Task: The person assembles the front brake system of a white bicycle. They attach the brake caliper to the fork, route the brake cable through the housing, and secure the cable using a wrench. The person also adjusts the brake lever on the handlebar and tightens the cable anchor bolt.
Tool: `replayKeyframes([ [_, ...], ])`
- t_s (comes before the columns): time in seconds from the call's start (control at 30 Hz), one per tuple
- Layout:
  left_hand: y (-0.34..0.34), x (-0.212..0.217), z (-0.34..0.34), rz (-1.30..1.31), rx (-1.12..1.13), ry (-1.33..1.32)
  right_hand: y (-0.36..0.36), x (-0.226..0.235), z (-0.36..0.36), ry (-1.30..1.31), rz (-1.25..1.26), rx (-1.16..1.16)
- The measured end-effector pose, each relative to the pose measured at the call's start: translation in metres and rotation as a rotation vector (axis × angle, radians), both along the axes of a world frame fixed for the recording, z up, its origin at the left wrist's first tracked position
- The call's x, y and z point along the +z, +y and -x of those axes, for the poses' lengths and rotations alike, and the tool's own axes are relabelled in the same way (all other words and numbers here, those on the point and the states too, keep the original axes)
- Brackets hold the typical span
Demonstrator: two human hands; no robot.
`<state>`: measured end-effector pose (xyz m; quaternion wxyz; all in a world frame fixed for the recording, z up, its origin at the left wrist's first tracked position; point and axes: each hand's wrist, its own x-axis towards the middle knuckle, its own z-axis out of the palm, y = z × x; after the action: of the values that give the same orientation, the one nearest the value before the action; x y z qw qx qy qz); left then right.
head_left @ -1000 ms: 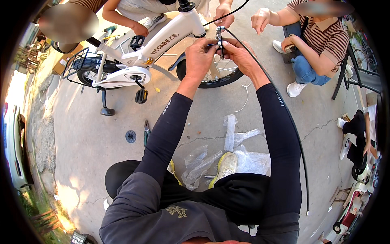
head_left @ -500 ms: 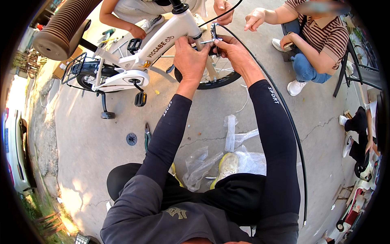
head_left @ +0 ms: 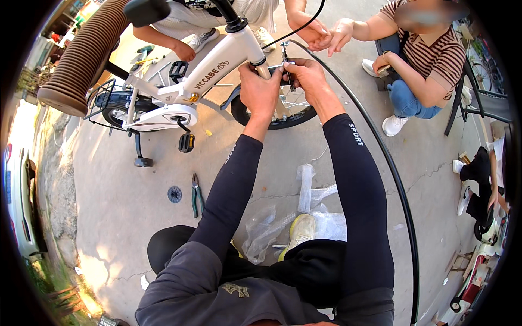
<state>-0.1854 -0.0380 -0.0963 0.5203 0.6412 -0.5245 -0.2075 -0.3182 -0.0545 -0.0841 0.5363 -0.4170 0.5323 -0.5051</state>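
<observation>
A small white bicycle (head_left: 209,73) stands ahead of me, its front wheel (head_left: 293,117) just beyond my hands. My left hand (head_left: 259,93) is closed round the front fork (head_left: 263,71), its thumb reaching to the brake; the other fingers are partly hidden behind the fork. With bent fingers my right hand (head_left: 308,81) pinches the metal front brake caliper (head_left: 285,61) above the tyre. The two thumbs nearly meet there, and small parts between them are hidden. A black cable (head_left: 375,141) curves from the brake area down past my right arm.
Pliers (head_left: 196,195) lie beside a round drain (head_left: 174,194). Clear plastic wrap (head_left: 266,231) is near my shoe (head_left: 302,228). A brown handlebar grip (head_left: 89,57) looms at upper left. One person (head_left: 217,16) crouches beyond the bicycle; another in stripes (head_left: 424,60) squats at right.
My hands stay at the brake and fork, fingers slightly shifted. The two other people's hands have come together above the wheel. The handlebar grip sits lower in view, and the pliers show fully.
</observation>
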Motion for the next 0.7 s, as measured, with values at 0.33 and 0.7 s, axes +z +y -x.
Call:
replayKeyframes([
  [0.33, -0.004, 0.004, -0.005, -0.04, -0.016, -0.02, -0.004, 0.01, -0.001, -0.051, -0.045, -0.002],
  [0.7, -0.004, 0.012, -0.008, -0.136, -0.037, -0.157, -0.015, 0.021, 0.0, -0.04, -0.182, -0.013],
])
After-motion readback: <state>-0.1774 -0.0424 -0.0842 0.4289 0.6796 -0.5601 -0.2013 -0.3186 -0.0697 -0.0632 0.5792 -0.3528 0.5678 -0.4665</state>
